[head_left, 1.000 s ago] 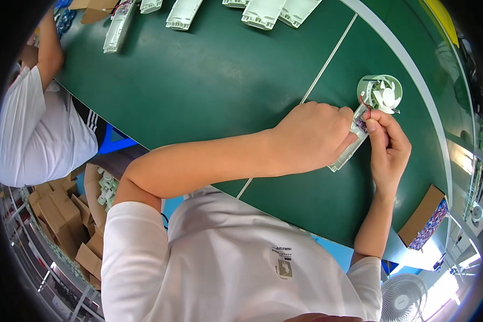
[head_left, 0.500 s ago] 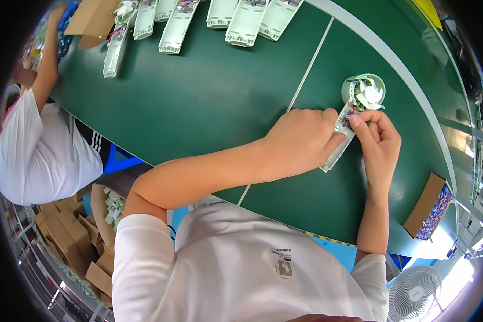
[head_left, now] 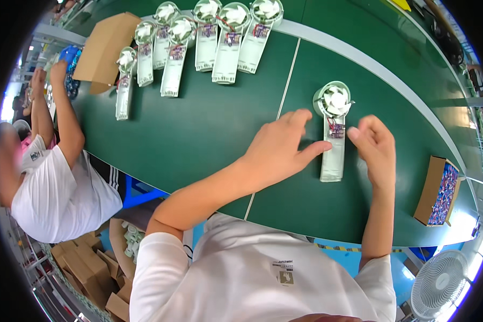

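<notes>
Head view: the right hand has come off the fan unit.

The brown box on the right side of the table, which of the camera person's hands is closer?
The right hand. It is left of the box, a little higher in the picture. The left hand is farther left, mostly on the other side of the little fan.

The pale fan unit lies open on the green table — white blades, purple circuit board exposed.
</notes>
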Available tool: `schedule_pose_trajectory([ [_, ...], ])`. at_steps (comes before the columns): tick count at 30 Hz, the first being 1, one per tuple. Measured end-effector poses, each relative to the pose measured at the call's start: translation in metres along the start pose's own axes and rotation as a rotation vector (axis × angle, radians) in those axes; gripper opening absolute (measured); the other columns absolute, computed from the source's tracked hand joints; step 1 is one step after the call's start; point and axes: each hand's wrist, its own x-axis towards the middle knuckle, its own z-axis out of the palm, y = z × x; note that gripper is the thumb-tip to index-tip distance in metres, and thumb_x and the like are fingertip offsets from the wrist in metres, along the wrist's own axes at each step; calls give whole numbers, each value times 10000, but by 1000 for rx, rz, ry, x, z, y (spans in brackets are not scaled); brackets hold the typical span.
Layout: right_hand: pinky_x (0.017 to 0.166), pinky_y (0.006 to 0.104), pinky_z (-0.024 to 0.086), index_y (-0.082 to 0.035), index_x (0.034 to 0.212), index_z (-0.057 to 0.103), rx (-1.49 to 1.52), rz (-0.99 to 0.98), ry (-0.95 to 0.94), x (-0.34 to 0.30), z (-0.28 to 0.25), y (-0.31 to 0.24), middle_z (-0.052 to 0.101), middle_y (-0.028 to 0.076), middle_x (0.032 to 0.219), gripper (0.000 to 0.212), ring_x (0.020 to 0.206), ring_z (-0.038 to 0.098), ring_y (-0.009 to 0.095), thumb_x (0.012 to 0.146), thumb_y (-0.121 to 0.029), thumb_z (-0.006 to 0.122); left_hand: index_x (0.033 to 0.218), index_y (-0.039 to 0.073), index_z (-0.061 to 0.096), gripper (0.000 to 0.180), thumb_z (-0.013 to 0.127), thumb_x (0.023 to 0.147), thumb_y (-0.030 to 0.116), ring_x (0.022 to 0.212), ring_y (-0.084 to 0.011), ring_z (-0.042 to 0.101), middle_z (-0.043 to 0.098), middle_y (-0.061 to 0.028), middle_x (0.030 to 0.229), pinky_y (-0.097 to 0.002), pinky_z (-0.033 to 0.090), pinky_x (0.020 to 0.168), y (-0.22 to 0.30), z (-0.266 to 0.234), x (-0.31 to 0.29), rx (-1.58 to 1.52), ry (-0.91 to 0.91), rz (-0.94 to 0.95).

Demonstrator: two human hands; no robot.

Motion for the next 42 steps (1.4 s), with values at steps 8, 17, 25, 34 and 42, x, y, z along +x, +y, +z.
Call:
schedule_pose_trajectory([
  [8, 490, 191, 329, -52, 981, 675, -17, -51, 21, -14, 1, 7, 561, -63, 701, 149, 563, 439, 17, 966, -177, 595, 1067, 72, 677, 287, 753, 792, 46, 755, -231, 640, 623, -86, 939, -338, 528, 632, 10, 11, 13, -54, 350, 419],
  [17, 440, 204, 343, -46, 928, 689, 380, 205, -200, -23, 12, -8, 619, -2, 743, 250, 529, 480, 43, 982, -264, 581, 925, 26, 707, 154, 740, 789, -38, 700, -177, 646, 677, -99, 853, -262, 525, 594, 15, 18, 6, -140, 336, 371],
  [25, 399, 197, 246, -27, 950, 695, 676, 246, -250, -16, 23, 13, 595, 1, 723, 150, 506, 430, 35, 914, -170, 666, 938, 41, 706, 177, 756, 785, -32, 585, -93, 569, 683, -76, 849, -221, 437, 493, 10, 22, -10, -177, 368, 279],
  [34, 390, 194, 220, -14, 864, 666, 498, 281, -81, -14, 3, 6, 575, -8, 691, 147, 466, 403, 21, 911, -151, 648, 947, 46, 675, 197, 762, 771, 28, 661, -217, 623, 654, -70, 847, -317, 517, 574, 3, 25, 10, -68, 428, 410],
  [42, 398, 191, 224, -35, 789, 619, 436, 286, -97, -12, 17, 7, 518, -33, 655, 184, 463, 378, 13, 921, -161, 643, 930, 30, 660, 194, 752, 758, 27, 725, -222, 624, 613, -58, 842, -321, 520, 576, -13, 30, 7, -39, 459, 555],
])
